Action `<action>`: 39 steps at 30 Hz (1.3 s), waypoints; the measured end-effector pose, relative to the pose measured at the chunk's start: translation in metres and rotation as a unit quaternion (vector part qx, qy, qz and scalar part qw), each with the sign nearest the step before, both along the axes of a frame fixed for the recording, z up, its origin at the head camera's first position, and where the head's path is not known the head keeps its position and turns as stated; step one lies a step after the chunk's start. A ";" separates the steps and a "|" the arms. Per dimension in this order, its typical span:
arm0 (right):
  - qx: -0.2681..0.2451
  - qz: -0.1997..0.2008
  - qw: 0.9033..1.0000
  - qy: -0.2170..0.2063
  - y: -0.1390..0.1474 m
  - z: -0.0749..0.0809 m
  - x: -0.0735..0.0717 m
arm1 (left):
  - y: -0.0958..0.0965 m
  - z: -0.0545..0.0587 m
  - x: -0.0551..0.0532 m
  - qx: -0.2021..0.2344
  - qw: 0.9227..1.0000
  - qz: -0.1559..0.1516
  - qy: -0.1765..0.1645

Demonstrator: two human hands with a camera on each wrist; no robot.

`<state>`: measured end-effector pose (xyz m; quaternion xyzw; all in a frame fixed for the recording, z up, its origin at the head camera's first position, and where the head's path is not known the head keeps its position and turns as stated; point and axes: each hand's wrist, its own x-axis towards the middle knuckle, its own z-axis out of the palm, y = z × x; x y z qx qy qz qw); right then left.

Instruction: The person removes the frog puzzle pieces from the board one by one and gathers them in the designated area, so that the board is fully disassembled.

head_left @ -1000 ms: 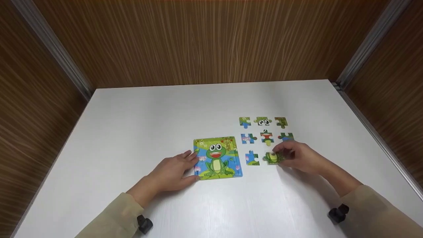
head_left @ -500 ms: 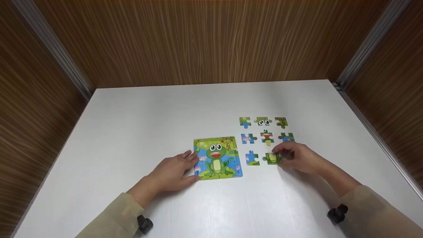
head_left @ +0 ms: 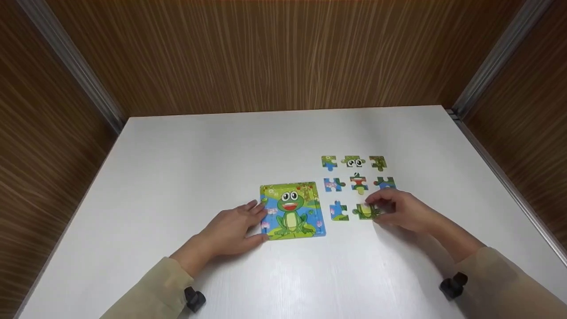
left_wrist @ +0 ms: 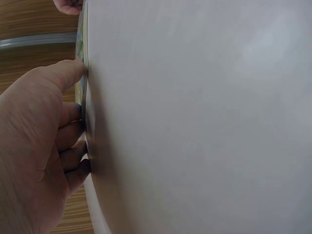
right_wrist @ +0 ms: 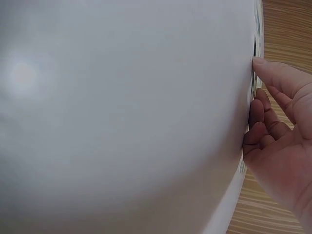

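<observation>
In the head view a square frog picture board [head_left: 291,210] lies flat on the white table. The left hand [head_left: 232,230] rests along its left edge, fingers relaxed, thumb at the near-left corner. Right of the board, the right hand [head_left: 405,210] pinches a jigsaw piece with the frog's belly and legs [head_left: 366,212] between thumb and index finger. That piece lies at or very near the table surface. Next to it is a blue and green corner piece [head_left: 339,212]. In the left wrist view the left fingers [left_wrist: 73,129] touch the board edge. The right wrist view hides most of the pinched piece.
Several jigsaw pieces lie in spaced rows behind the right hand, among them an eyes piece [head_left: 354,162] and a mouth piece [head_left: 359,182]. The hand partly covers a blue-green piece [head_left: 384,182]. Wood-grain panels [head_left: 283,57] enclose the table's back and sides.
The right hand has shifted the belly piece very slightly while still pinching it. The left hand and the board stay where they were.
</observation>
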<state>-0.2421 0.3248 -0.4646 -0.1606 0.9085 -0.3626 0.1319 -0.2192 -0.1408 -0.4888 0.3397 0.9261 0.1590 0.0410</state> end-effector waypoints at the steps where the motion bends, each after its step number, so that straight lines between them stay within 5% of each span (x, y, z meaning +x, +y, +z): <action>1: 0.000 -0.001 1.000 -0.002 0.000 0.000 0.000 | 0.000 0.000 0.000 -0.001 1.000 0.000 0.000; 17: -0.003 0.005 1.000 0.007 0.001 0.000 -0.001 | 0.000 0.002 0.000 -0.005 1.000 0.001 -0.007; 28: -0.004 -0.003 0.998 0.056 -0.007 0.013 -0.007 | 0.000 0.003 0.001 0.001 1.000 0.004 -0.008; 39: -0.016 0.055 0.995 0.076 -0.046 0.030 -0.008 | 0.001 0.002 0.000 0.000 1.000 0.001 -0.009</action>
